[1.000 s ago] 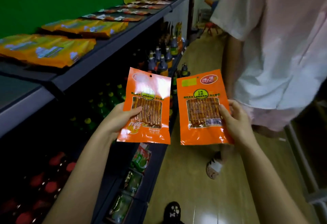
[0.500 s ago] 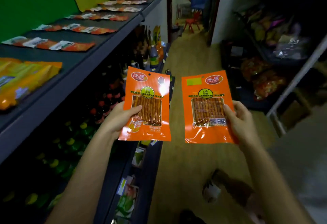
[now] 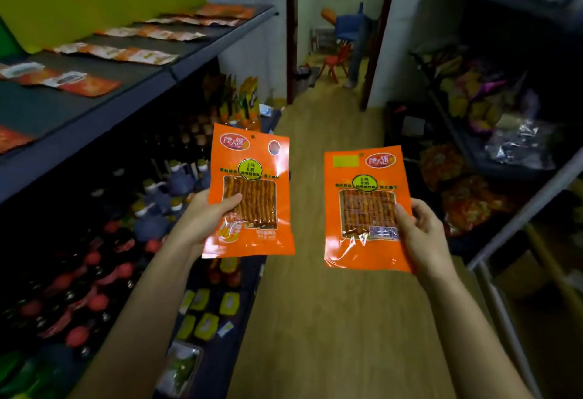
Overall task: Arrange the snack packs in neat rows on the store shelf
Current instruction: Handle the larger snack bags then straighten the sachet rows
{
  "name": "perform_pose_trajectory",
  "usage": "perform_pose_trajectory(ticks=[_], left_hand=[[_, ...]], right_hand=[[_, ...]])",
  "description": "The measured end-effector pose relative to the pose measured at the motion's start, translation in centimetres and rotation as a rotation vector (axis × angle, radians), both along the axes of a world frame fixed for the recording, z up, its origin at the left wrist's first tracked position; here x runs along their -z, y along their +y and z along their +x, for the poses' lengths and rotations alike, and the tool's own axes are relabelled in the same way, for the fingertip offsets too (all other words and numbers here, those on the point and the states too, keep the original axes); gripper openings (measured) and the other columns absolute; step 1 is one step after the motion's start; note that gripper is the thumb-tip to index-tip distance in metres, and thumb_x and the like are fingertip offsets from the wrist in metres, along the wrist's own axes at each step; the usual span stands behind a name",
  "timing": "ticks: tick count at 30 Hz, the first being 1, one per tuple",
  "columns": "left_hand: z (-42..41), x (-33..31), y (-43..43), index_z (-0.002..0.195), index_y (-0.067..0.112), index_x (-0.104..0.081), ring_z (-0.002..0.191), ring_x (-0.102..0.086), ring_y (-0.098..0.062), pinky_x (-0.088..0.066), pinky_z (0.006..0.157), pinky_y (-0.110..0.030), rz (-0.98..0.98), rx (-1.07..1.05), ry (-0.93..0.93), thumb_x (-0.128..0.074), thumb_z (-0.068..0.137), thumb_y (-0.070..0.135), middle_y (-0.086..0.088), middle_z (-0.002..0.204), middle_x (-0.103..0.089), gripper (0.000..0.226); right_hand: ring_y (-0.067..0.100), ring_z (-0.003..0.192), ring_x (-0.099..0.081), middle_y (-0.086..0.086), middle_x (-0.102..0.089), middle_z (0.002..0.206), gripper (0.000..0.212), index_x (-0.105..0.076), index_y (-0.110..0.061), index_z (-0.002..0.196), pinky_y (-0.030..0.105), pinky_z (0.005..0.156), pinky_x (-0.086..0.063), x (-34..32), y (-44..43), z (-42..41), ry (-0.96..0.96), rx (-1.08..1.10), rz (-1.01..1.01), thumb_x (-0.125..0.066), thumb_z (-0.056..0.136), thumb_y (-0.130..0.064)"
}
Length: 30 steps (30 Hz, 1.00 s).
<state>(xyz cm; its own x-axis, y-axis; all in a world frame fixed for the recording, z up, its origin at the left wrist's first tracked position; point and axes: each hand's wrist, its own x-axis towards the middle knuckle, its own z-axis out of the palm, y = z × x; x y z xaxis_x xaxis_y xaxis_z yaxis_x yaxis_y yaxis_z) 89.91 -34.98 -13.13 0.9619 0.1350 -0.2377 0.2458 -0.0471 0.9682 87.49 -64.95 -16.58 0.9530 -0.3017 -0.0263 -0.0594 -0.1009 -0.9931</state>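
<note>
**Two packs in hand, none shelved yet**

Left pack (image 3: 250, 192): orange, upright, face to camera, out over the aisle beside the shelving. The left hand (image 3: 202, 218) is clamped on its left edge. Its thumb (image 3: 232, 201) lies across the clear window and the other fingers are hidden behind.

Right pack (image 3: 366, 209): same product, upright, a bit lower, well apart from the first, over the wood floor (image 3: 331, 319). The right hand (image 3: 422, 234) grips its right edge, thumb in front and fingers behind. Neither hand is free.

Change over the last second:
- Grips and pack spacing are the same; only the view has moved.
- A person in a light shirt filled the right of the aisle then and is gone from view now.
- The yellow packs on the near shelf stretch have also dropped out of view.
- The top shelf (image 3: 94, 105) now shows rows of packs (image 3: 116, 53), flat, orange and white, running off toward the doorway (image 3: 334, 35). Bare dark shelf lies between the rows.

My read:
- The carrier is moving down the aisle and the path ahead is now open.
- This is the transport phase, with zero placement progress on these two packs.
- The bare stretch of top shelf to the left looks like the target, but that's a guess.

Around: bottles (image 3: 157, 196) on the lower shelf, a rack (image 3: 504, 146) of bagged goods on the right, and a red chair (image 3: 334, 64) past the doorway.

Next: swing left, lay a pack flat, and square it to the existing row. The film is glossy and may slide. With both hands full, the first pack has to go down one-handed.
</note>
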Motion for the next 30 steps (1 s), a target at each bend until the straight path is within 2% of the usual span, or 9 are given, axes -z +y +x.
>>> perform_pose_trajectory(ticks=[3, 6, 12, 15, 17, 20, 22, 25, 30], left_hand=[[4.9, -0.1, -1.6, 0.101, 0.016, -0.062, 0.076, -0.066, -0.023, -0.053, 0.079, -0.039, -0.016, -0.030, 0.004, -0.058, 0.089, 0.015, -0.008, 0.090, -0.070, 0.013], [9.4, 0.0, -3.1, 0.096, 0.021, -0.061, 0.080, -0.066, -0.024, -0.052, 0.083, -0.042, -0.020, -0.029, 0.009, -0.058, 0.089, 0.016, -0.008, 0.093, -0.070, 0.009], [19.6, 0.7, -5.2, 0.100, 0.020, -0.057, 0.074, -0.067, -0.022, -0.053, 0.069, -0.035, -0.009, -0.053, 0.012, -0.057, 0.089, 0.019, -0.006, 0.089, -0.069, 0.010], [25.9, 0.2, -5.9, 0.106, 0.018, -0.057, 0.078, -0.067, -0.025, -0.054, 0.077, -0.041, 0.007, -0.069, -0.010, -0.058, 0.089, 0.021, -0.008, 0.093, -0.069, 0.017], [30.4, -0.7, -6.4, 0.103, 0.020, -0.058, 0.079, -0.068, -0.025, -0.054, 0.081, -0.044, 0.021, -0.090, -0.026, -0.058, 0.089, 0.022, -0.008, 0.095, -0.069, 0.014], [36.8, -2.1, -7.5, 0.093, 0.024, -0.056, 0.075, -0.067, -0.022, -0.054, 0.069, -0.036, 0.027, -0.117, -0.061, -0.057, 0.090, 0.023, -0.006, 0.091, -0.069, 0.004], [40.5, -2.9, -8.4, 0.089, 0.025, -0.055, 0.072, -0.067, -0.021, -0.052, 0.064, -0.034, 0.015, -0.134, -0.067, -0.057, 0.090, 0.023, -0.005, 0.088, -0.068, 0.003], [45.1, -3.5, -10.0, 0.087, 0.025, -0.055, 0.072, -0.065, -0.021, -0.050, 0.061, -0.031, 0.015, -0.164, -0.071, -0.056, 0.090, 0.021, -0.004, 0.085, -0.066, 0.005], [52.6, -3.1, -12.7, 0.088, 0.023, -0.058, 0.073, -0.064, -0.020, -0.048, 0.060, -0.029, -0.007, -0.236, -0.055, -0.056, 0.090, 0.020, -0.005, 0.086, -0.067, 0.004]], right_hand=[[0.015, 0.064, -0.067, 0.004, -0.066, 0.087, 0.020, -0.051, -0.016, 0.109, 0.028, 0.058, -0.055, -0.3, -1.9, 5.5, -0.003, 0.003, 0.009, -0.048, 0.094, -0.028], [0.015, 0.066, -0.068, 0.004, -0.067, 0.089, 0.022, -0.051, -0.016, 0.112, 0.027, 0.057, -0.055, -0.3, -3.3, 10.5, 0.018, -0.048, 0.007, -0.048, 0.094, -0.029], [0.018, 0.071, -0.067, 0.004, -0.066, 0.090, 0.026, -0.050, -0.015, 0.115, 0.024, 0.056, -0.053, 0.1, -5.0, 21.9, 0.031, -0.125, 0.008, -0.047, 0.093, -0.029], [0.017, 0.070, -0.067, 0.004, -0.067, 0.091, 0.023, -0.050, -0.017, 0.113, 0.023, 0.055, -0.053, -0.6, -5.6, 28.8, 0.007, -0.152, 0.001, -0.047, 0.094, -0.030], [0.018, 0.070, -0.068, 0.007, -0.068, 0.092, 0.021, -0.052, -0.017, 0.110, 0.026, 0.057, -0.055, -1.5, -6.1, 33.7, -0.014, -0.165, 0.011, -0.048, 0.094, -0.029], [0.021, 0.072, -0.069, 0.009, -0.068, 0.092, 0.021, -0.052, -0.017, 0.110, 0.031, 0.062, -0.056, -3.1, -6.8, 40.9, -0.054, -0.190, 0.013, -0.048, 0.094, -0.030], [0.020, 0.072, -0.069, 0.007, -0.068, 0.091, 0.022, -0.052, -0.017, 0.111, 0.030, 0.061, -0.056, -3.7, -7.4, 45.1, -0.068, -0.202, 0.017, -0.048, 0.094, -0.031], [0.016, 0.068, -0.069, 0.005, -0.068, 0.089, 0.021, -0.051, -0.018, 0.110, 0.021, 0.054, -0.055, -3.8, -8.3, 50.5, -0.065, -0.234, 0.032, -0.048, 0.093, -0.030], [0.012, 0.060, -0.069, 0.008, -0.068, 0.091, 0.023, -0.051, -0.015, 0.111, 0.019, 0.050, -0.054, -2.5, -10.3, 59.5, -0.027, -0.289, 0.057, -0.048, 0.093, -0.028]])
